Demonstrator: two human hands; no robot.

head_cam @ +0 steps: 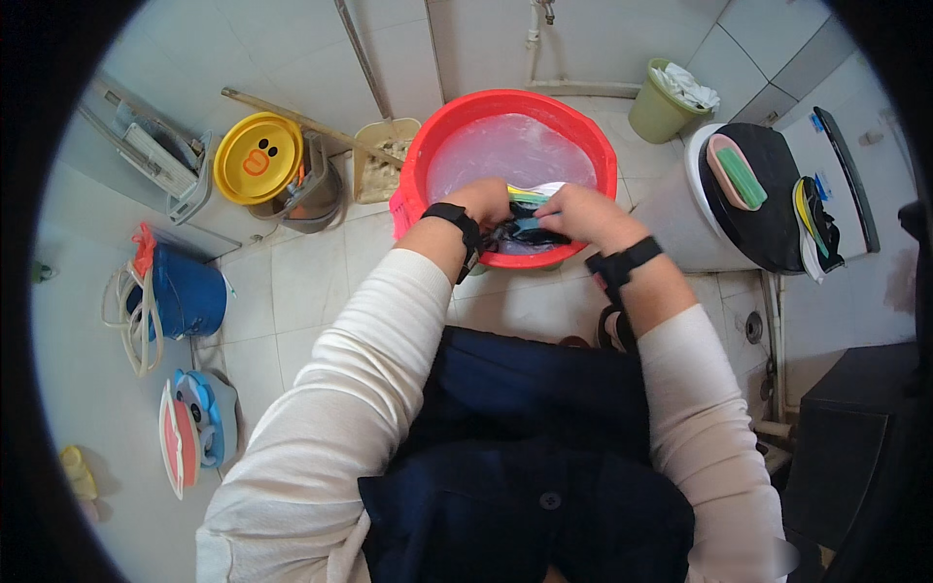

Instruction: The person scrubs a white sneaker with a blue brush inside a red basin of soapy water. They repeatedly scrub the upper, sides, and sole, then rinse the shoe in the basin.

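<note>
My left hand (487,200) and my right hand (583,213) are both over the near side of a red plastic basin (415,157). Between them they grip a wet-looking fabric article (528,211) in black, white, yellow and green; my fingers hide part of it, and I cannot tell whether it is a shoe or a garment. Cloudy, whitish water (510,146) fills the basin behind my hands. Dark straps circle both wrists.
To the right, a black-topped white container (758,240) carries a pink soap dish (718,171), a green bar of soap (740,177) and a similar striped article (820,226). A dustpan (386,175), yellow lid (259,157) and blue bucket (191,291) stand left. A green bin (660,109) is behind.
</note>
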